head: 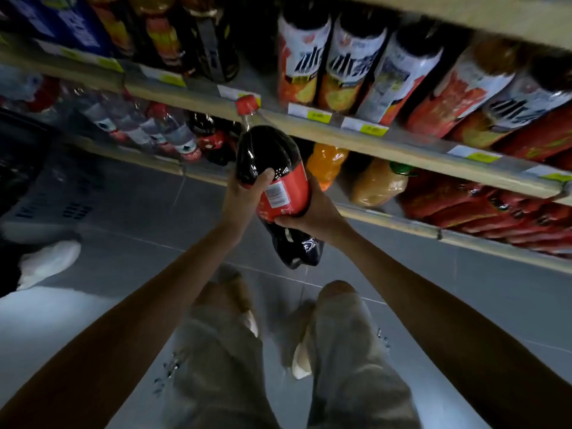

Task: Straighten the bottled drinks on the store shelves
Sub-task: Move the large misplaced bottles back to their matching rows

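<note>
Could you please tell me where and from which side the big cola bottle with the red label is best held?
Grip the cola bottle around its red label band, coming in from both sides, as the left hand and right hand do now. The body is wide and rounded there, likely too broad for one hand; the neck under the red cap is narrow.

Head cam, wide-angle, looks steeply down; shelves (312, 132) close ahead, floor (464, 292) below.
</note>
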Demonstrator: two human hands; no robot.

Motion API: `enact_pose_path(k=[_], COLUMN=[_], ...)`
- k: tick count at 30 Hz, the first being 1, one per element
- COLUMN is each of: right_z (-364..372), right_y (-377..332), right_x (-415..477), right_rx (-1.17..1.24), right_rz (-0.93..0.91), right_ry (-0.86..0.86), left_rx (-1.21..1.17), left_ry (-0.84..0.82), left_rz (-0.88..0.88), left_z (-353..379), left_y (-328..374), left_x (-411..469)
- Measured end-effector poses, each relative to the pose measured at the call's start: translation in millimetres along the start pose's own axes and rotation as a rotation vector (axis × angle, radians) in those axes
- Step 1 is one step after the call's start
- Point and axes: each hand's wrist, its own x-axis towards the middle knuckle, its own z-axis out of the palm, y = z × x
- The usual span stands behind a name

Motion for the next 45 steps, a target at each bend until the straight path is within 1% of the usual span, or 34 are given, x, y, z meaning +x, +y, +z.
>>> enact_pose_path(k=[5,7,9,13,17,23,27,34,40,45], right_z=[41,55,67,82,85,85,84,87,83,82], right_y=[85,116,142,174,188,192,194,187,175,174], right_x=[66,89,110,142,164,185,195,219,237,252], right_rx=[-0.027,-0.026,-0.015,0.021,0.07,0.174,0.229,0.176,0.201,0.196], right_rz=[-0.07,-0.101,-0.122,-0.175,-0.164,-0.153,-0.143,-0.196,-0.27,-0.297], right_ry=[0.055,0.042,0.045,0.104,0.176,0.307,0.346,0.469,0.549,0.563], left_rx=[-0.016,-0.008,-0.02,-0.029,-0.065,-0.045,-0.032,0.053,-0.019,-0.058], left_ry=[0.007,-0.012,-0.031,-0.052,-0.112,-0.242,-0.238,-0.311,-0.306,-0.359], left_rz=[0.057,0.091,0.104,0.148,0.209,0.14,0.112,0.11,0.192,0.21], left_z=[3,5,8,12,21,26,34,33,31,32], left_y=[-98,-131,-158,-194,-204,-200,-208,-221,-212,-210], left_x=[55,71,86,115,142,173,185,208,229,242])
